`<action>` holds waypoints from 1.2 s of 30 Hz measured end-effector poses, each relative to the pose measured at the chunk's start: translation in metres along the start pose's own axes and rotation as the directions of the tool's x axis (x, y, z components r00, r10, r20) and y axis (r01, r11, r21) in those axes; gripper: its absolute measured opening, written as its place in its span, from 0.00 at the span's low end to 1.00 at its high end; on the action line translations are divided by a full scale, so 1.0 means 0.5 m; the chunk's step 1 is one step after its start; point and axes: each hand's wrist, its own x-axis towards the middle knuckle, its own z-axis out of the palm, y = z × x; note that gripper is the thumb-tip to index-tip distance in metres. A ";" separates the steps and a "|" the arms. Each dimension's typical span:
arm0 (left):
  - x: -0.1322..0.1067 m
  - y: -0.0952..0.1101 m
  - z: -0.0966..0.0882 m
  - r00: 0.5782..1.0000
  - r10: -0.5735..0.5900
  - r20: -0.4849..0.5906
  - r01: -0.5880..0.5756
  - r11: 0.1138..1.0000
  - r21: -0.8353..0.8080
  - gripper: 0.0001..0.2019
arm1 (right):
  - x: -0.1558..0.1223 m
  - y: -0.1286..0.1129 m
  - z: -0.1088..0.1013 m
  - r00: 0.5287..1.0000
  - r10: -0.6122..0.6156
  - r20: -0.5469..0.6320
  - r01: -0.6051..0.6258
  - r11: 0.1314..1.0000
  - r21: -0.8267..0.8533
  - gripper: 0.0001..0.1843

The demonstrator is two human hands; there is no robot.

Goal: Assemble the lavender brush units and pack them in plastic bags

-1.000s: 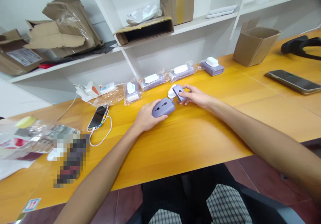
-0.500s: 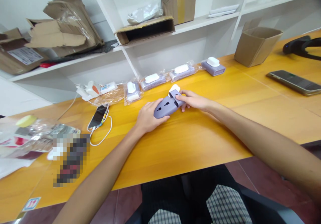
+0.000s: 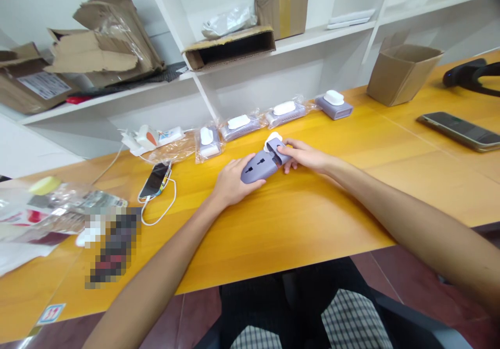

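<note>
Near the middle of the table, my left hand (image 3: 231, 183) is closed around the left end of a lavender plastic case (image 3: 255, 170) with two dark plug-shaped marks on its top. On the case's right end is a lavender end piece (image 3: 275, 148), pinched between the thumb and fingers of my right hand (image 3: 307, 157). A dark gap shows between the end piece and the case. Just behind them lies a white rounded piece (image 3: 272, 136), partly hidden by the end piece. What is inside the case cannot be made out.
Along the back stand lavender units with white tops, some in clear plastic, such as the rightmost unit (image 3: 335, 108). A cabled phone (image 3: 155, 180), power strip (image 3: 158, 138) and plastic bags (image 3: 58, 208) lie left. An open carton (image 3: 400, 75) and phone (image 3: 461, 126) are right.
The view has shifted slightly, so everything sits a little further right. Both hands keep their grips. A small reddish spot now shows in the gap by the end piece.
</note>
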 end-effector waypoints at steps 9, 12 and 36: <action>-0.001 0.000 0.002 0.999 0.039 0.004 -0.039 0.999 0.017 0.39 | -0.007 -0.006 0.006 1.000 0.000 0.031 0.001 1.000 -0.027 0.08; -0.002 -0.001 0.004 0.998 0.050 -0.023 -0.050 0.999 0.020 0.40 | -0.005 -0.007 0.003 0.999 0.028 -0.032 -0.029 0.999 -0.023 0.07; -0.002 -0.003 0.008 0.999 0.039 -0.033 -0.040 0.999 -0.029 0.40 | -0.012 -0.013 0.007 0.999 0.052 -0.004 -0.052 0.998 -0.040 0.08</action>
